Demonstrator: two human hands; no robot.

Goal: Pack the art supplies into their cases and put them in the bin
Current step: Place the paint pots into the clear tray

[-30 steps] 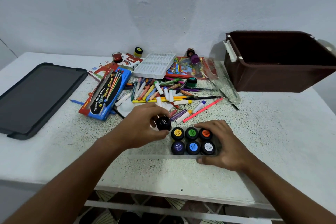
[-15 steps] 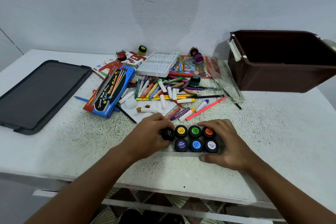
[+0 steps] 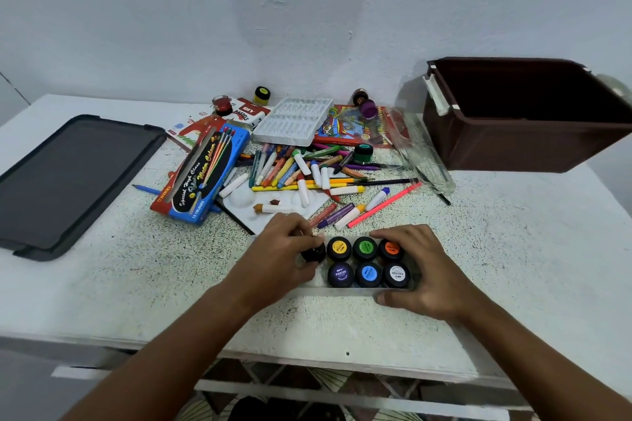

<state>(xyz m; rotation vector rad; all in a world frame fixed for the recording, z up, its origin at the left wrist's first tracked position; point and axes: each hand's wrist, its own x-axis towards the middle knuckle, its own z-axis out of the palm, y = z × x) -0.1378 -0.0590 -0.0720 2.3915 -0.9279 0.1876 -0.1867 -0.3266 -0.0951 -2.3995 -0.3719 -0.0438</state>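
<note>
White speckled bench (image 3: pixel 478 249), pale wall behind. Left hand (image 3: pixel 277 261) fingers curl round a black-capped paint jar (image 3: pixel 313 252), setting it into the clear plastic jar case (image 3: pixel 345 291) beside six seated jars; right hand (image 3: pixel 422 278) grips the case's end. Crayons, markers loose beyond case; brown plastic bin (image 3: pixel 513 143) looks empty.

The long blue-and-black cardboard box (image 3: pixel 201 178), left of the crayon heap (image 3: pixel 307 171), reads "Special High Class", "Water Colour" and "12 COLOURS". Behind that box, a red-and-white carton (image 3: pixel 248 112) shows "DIY". Two black round paint-pot lids, purple-labelled (image 3: pixel 340 274) and white-labelled (image 3: pixel 396 274), read "POSTER".
</note>
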